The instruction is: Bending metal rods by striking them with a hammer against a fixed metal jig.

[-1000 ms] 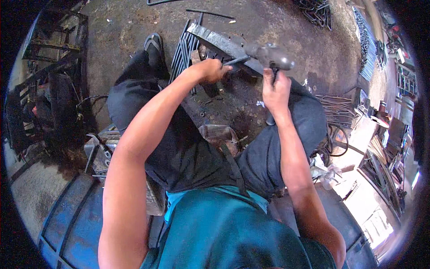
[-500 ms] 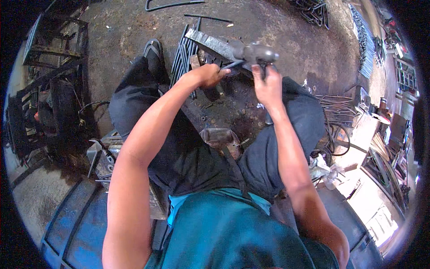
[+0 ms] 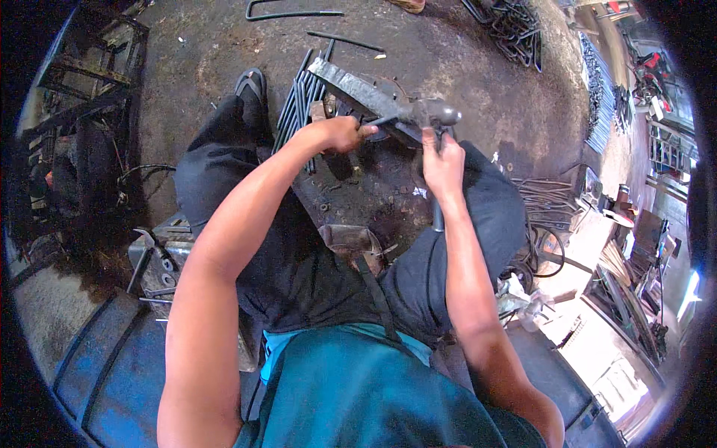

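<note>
My left hand (image 3: 343,135) is closed around a thin dark metal rod (image 3: 386,119), whose far end reaches right onto a heavy steel block (image 3: 352,86). My right hand (image 3: 444,164) grips a hammer (image 3: 438,113) by its handle. The hammer's head is at the block's right end, over the rod's tip; whether they touch I cannot tell. The lower handle shows below my right hand, beside my forearm. Left of the block, several dark rods (image 3: 297,101) lie in a bundle on the ground, close to my left hand.
A bent rod (image 3: 291,15) and a straight rod (image 3: 345,40) lie farther off. Bent metal pieces (image 3: 515,37) are heaped at far right, near a stack of shiny rods (image 3: 597,97). Coiled rods (image 3: 549,196) lie right of my knee. Pliers (image 3: 154,249) rest on a metal box at left.
The hammer's head has come down a little toward the rod and block, and is less blurred. My left hand keeps its hold on the rod. The whole view has shifted slightly.
</note>
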The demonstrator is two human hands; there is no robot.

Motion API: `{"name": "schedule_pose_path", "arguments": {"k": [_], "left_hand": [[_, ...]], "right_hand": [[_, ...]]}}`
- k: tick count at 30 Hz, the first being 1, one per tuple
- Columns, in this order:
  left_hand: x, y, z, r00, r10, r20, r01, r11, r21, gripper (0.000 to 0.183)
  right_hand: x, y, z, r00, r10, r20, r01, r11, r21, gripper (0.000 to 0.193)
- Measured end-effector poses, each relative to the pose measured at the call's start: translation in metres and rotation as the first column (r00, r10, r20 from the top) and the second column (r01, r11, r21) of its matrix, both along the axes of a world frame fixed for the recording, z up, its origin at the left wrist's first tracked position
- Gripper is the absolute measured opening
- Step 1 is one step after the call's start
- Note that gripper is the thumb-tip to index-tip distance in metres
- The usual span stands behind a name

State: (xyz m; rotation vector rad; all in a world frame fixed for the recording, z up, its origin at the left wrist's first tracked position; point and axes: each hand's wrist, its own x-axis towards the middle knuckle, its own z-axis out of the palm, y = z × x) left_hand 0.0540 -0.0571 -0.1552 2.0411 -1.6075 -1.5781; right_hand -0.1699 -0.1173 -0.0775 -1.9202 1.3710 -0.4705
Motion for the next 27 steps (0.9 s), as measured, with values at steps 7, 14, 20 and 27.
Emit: {"name": "schedule_pose_path", "arguments": {"k": [7,14,20,27], "left_hand": [[-0.01,-0.008,0.015,0.997,0.003,-0.08,0.003,0.998,0.069,0.08],[-0.012,-0.005,0.01,0.998,0.006,-0.055,-0.007,1.0,-0.003,0.085],[-0.008,-0.005,-0.001,0.998,0.023,-0.065,-0.019,0.998,0.063,0.087],[-0.006,-0.002,0.002,0.985,0.032,-0.168,-0.022,0.998,0.061,0.087]], "right_hand": [[-0.009,0.006,0.01,0.935,-0.013,0.354,-0.002,0.999,0.041,0.051],[0.012,0.001,0.001,0.999,0.016,-0.043,-0.022,0.992,-0.126,0.049],[-0.006,0.001,-0.015,0.99,-0.039,0.133,0.033,0.998,0.053,0.05],[0.007,0.008,-0.004,0.997,0.032,0.067,-0.009,0.944,-0.329,0.049]]}}
